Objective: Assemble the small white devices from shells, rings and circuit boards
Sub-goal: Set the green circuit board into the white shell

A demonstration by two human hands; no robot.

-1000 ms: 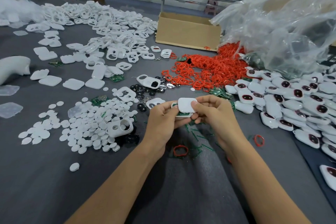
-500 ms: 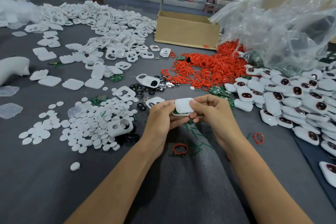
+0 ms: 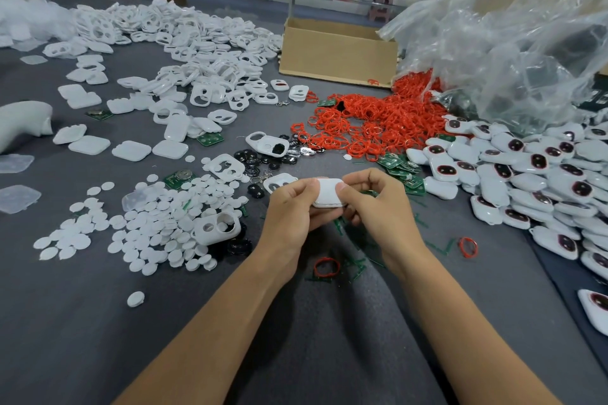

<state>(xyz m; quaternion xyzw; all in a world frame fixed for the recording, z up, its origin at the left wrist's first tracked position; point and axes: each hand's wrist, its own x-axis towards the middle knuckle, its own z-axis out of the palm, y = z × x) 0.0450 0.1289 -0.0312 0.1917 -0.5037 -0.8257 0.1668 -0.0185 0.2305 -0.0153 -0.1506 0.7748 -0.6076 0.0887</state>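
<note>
Fingers [image 3: 309, 189] of left hand [image 3: 292, 207] and right hand [image 3: 371, 204] pinch 1 white device [image 3: 327, 194], held just above the table, in front of the person.

Left hand grips the left end, right hand the right end, both thumbs on the top shell. The 2 halves look nearly closed, but the seam is partly hidden. Likely step: snapping shut. Best to press evenly along the edge, thumbs over the corners, then check for a gap so nothing inside gets pinched. The table [image 3: 98, 322] has a grey cloth top. White discs [image 3: 148, 227] lie left, shells [image 3: 197, 43] far left, red rings [image 3: 371, 125] behind the hands, circuit boards [image 3: 398, 164] beside them, finished devices [image 3: 526, 168] piled right. Cardboard box [image 3: 339, 52] and plastic bag [image 3: 510, 43] sit at the back, with metal benches beyond.
</note>
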